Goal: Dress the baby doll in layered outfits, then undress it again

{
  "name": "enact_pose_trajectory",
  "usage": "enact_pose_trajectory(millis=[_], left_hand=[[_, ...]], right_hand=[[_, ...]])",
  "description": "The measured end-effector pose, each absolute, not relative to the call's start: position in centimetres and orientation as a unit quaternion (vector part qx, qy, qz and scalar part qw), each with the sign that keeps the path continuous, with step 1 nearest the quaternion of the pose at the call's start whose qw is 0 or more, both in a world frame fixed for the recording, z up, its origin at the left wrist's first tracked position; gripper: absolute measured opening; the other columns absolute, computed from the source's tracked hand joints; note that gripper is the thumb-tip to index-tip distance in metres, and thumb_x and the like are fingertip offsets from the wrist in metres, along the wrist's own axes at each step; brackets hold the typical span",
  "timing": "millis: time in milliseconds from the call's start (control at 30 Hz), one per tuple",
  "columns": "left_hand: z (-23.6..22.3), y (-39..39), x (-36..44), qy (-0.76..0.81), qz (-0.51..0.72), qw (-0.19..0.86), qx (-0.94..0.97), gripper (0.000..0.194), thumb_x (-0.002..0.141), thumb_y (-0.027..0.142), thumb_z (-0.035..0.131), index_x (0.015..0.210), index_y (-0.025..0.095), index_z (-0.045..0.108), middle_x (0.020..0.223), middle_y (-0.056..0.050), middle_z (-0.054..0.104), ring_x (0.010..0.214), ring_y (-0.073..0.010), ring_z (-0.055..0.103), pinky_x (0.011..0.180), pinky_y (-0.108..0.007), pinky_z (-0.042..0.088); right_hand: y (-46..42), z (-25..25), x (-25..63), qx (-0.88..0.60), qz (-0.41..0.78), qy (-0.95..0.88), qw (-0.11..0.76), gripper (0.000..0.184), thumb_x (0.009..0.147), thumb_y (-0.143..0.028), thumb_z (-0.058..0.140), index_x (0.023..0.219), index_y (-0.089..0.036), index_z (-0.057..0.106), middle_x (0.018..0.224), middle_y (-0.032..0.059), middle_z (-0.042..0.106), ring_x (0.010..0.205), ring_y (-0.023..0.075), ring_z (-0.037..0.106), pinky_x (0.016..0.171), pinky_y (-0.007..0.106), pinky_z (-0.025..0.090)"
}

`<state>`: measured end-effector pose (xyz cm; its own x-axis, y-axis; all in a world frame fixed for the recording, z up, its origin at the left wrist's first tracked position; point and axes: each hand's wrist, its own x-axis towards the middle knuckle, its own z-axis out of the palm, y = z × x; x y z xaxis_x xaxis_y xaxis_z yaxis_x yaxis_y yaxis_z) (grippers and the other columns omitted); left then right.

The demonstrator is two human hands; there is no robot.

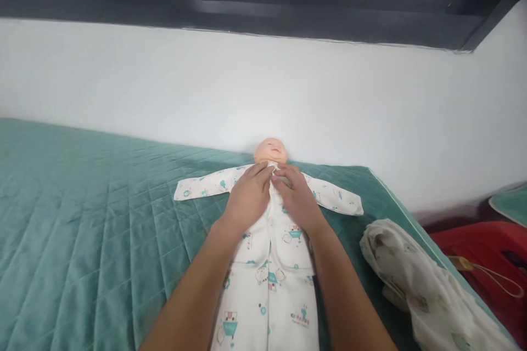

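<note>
A baby doll (pixel 270 149) lies face up on the green quilted bedspread (pixel 123 241), its bald head close to the wall. It wears a white printed baby shirt (pixel 293 238) with both sleeves spread out sideways. White printed baby trousers (pixel 288 307) extend below the shirt's hem, toward me. At the doll's neck, my left hand (pixel 251 192) is closed with its fingertips on the collar. Beside it, my right hand (pixel 294 192) has bent fingers pinching the other side of the collar. The fingertips partly hide the fastening there.
A bundled white printed cloth (pixel 405 269) lies on the bed at the right. Past the bed's right edge is a red object (pixel 486 252) with a yellowish tag and a cord loop. The white wall (pixel 164 82) and a dark window frame (pixel 267 11) stand behind the bed.
</note>
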<state>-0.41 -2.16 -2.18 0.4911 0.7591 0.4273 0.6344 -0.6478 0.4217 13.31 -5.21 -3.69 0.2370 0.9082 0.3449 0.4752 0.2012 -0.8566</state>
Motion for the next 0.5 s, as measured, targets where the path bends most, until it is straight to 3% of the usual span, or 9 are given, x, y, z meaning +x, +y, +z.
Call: enact_pose_trajectory(millis=[233, 400, 500], left_hand=[[-1.4, -3.4, -0.1, 0.438, 0.217, 0.044, 0.871, 0.048, 0.093, 0.012, 0.038, 0.136, 0.026, 0.053, 0.148, -0.004, 0.048, 0.136, -0.0235, 0.044, 0.11, -0.044, 0.042], [-1.4, -3.5, -0.1, 0.443, 0.222, 0.038, 0.868, 0.047, 0.093, 0.011, 0.037, 0.133, 0.027, 0.056, 0.148, -0.004, 0.049, 0.134, -0.0237, 0.045, 0.107, -0.044, 0.044], [-1.5, -3.4, -0.1, 0.439, 0.243, 0.056, 0.863, 0.045, 0.094, 0.011, 0.036, 0.128, 0.026, 0.061, 0.146, -0.005, 0.051, 0.133, -0.023, 0.046, 0.107, -0.043, 0.045]], right_hand=[[-5.0, -4.2, 13.4, -0.588, 0.254, -0.52, 0.566, 0.014, 0.083, -0.037, 0.055, 0.082, -0.023, 0.055, 0.125, 0.0048, 0.059, 0.12, 0.0218, 0.051, 0.106, 0.041, 0.034], [-5.2, -4.2, 13.4, -0.589, 0.263, -0.509, 0.57, 0.022, 0.084, -0.038, 0.053, 0.102, -0.024, 0.056, 0.122, 0.0053, 0.061, 0.112, 0.0221, 0.055, 0.1, 0.041, 0.04], [-5.2, -4.2, 13.5, -0.57, 0.232, -0.556, 0.559, 0.029, 0.088, -0.034, 0.046, 0.112, -0.025, 0.059, 0.123, 0.0052, 0.061, 0.118, 0.0225, 0.052, 0.104, 0.043, 0.037]])
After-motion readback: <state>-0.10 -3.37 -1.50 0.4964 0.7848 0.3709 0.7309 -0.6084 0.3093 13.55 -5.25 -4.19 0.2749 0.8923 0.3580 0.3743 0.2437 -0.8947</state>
